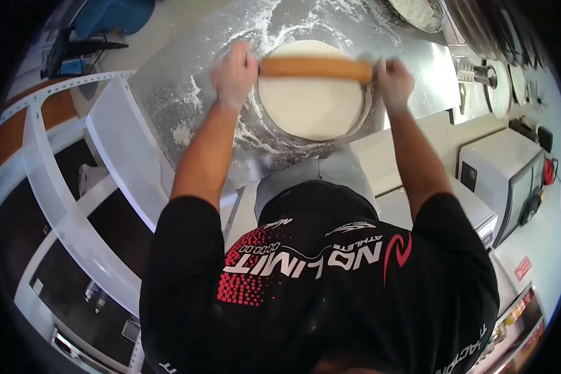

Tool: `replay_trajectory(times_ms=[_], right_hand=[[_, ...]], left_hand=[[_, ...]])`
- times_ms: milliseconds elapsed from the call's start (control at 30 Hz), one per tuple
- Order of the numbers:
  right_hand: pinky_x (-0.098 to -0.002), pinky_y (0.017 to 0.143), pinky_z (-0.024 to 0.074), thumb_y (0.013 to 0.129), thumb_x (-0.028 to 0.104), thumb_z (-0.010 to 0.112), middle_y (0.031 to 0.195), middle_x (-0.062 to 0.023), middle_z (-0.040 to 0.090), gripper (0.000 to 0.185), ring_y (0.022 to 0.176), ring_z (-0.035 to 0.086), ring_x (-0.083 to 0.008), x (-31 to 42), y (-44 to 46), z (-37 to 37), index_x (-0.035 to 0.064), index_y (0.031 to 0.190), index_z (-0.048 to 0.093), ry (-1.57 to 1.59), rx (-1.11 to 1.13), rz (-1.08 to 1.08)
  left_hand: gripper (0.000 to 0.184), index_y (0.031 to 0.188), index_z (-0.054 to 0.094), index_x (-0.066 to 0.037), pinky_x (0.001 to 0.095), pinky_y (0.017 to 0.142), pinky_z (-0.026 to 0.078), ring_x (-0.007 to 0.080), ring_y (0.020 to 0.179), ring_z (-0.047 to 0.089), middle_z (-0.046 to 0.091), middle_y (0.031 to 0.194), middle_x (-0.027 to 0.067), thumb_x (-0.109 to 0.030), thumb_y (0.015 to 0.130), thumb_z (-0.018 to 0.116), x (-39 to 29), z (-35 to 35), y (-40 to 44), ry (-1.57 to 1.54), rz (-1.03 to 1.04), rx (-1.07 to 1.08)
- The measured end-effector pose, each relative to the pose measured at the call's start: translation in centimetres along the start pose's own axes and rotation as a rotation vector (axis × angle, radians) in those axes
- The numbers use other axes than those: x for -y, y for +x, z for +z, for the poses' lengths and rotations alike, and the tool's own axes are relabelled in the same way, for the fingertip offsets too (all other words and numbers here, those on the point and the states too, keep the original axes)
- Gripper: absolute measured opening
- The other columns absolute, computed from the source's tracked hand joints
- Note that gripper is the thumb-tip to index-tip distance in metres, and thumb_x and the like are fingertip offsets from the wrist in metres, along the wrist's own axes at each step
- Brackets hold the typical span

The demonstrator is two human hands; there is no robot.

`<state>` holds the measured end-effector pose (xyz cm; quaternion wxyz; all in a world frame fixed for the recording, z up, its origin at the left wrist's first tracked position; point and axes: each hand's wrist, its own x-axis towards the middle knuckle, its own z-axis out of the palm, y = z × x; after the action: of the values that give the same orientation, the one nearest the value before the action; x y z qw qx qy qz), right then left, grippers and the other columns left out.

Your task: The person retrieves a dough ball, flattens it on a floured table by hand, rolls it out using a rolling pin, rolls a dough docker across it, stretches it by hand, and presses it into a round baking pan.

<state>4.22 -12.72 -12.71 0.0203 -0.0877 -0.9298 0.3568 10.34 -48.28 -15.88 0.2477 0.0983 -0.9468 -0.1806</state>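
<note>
Metal bench (429,87), bright glare right side. White perforated shelf frame (36,146) at left, dark gaps. Blue bin (115,15) upper left, light floor (190,15). Right: boxy white appliance (497,149), pale wall (558,106).

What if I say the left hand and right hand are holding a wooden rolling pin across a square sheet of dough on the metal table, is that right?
Almost! The dough isn't square: the head view shows it's round. The left hand and right hand do hold the wooden rolling pin across it on the metal table.
</note>
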Motion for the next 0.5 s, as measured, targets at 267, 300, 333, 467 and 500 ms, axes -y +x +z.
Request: replay_trajectory(times_ms=[267, 300, 333, 467, 500], right_hand=[[-0.0360, 0.060, 0.0494, 0.088, 0.019, 0.072, 0.069, -0.0079, 0.064, 0.018, 0.064, 0.059, -0.0253, -3.6, -15.7, -0.8, 0.0044, 0.078, 0.069, -0.071, -0.005, 0.081], [-0.0366, 0.061, 0.0496, 0.088, 0.021, 0.072, 0.069, -0.0084, 0.065, 0.020, 0.064, 0.060, -0.0262, -3.4, -14.0, -0.4, 0.0043, 0.078, 0.069, -0.129, -0.080, 0.079], [-0.0373, 0.062, 0.0499, 0.089, 0.023, 0.071, 0.070, -0.0089, 0.065, 0.021, 0.064, 0.060, -0.0271, -3.6, -12.6, 0.1, 0.0043, 0.078, 0.069, -0.191, -0.145, 0.084], [-0.0389, 0.066, 0.0513, 0.092, 0.034, 0.069, 0.071, -0.0110, 0.068, 0.031, 0.066, 0.062, -0.0287, -3.4, -4.2, 0.2, 0.0041, 0.082, 0.070, -0.110, -0.232, 0.138], [-0.0387, 0.066, 0.0515, 0.092, 0.035, 0.069, 0.072, -0.0112, 0.069, 0.033, 0.067, 0.063, -0.0285, -1.9, -3.1, -0.6, 0.0042, 0.082, 0.070, -0.021, -0.228, 0.211]], left_hand=[[0.008, 0.084, 0.069, -0.015, 0.0344, 0.048, 0.044, 0.0188, 0.049, 0.052, 0.061, 0.061, 0.0001, -0.007, 0.083, 0.067, 2.6, -3.4, -3.1, -0.130, 0.407, 0.186], [0.009, 0.088, 0.071, -0.015, 0.0349, 0.048, 0.044, 0.0196, 0.050, 0.054, 0.062, 0.063, 0.0006, -0.008, 0.083, 0.067, 1.5, -1.9, -0.4, -0.160, 0.438, 0.130], [0.011, 0.092, 0.072, -0.015, 0.0354, 0.049, 0.045, 0.0203, 0.051, 0.056, 0.064, 0.064, 0.0012, -0.009, 0.083, 0.068, 0.8, -0.1, 2.0, -0.189, 0.463, 0.084], [0.013, 0.100, 0.071, -0.018, 0.0400, 0.050, 0.045, 0.0270, 0.058, 0.063, 0.073, 0.077, 0.0045, -0.023, 0.095, 0.061, -0.9, 6.9, 9.1, -0.134, 0.435, 0.237], [0.014, 0.101, 0.071, -0.019, 0.0413, 0.051, 0.045, 0.0283, 0.059, 0.063, 0.074, 0.079, 0.0042, -0.024, 0.097, 0.059, -1.8, 7.0, 9.8, -0.217, 0.451, 0.201]])
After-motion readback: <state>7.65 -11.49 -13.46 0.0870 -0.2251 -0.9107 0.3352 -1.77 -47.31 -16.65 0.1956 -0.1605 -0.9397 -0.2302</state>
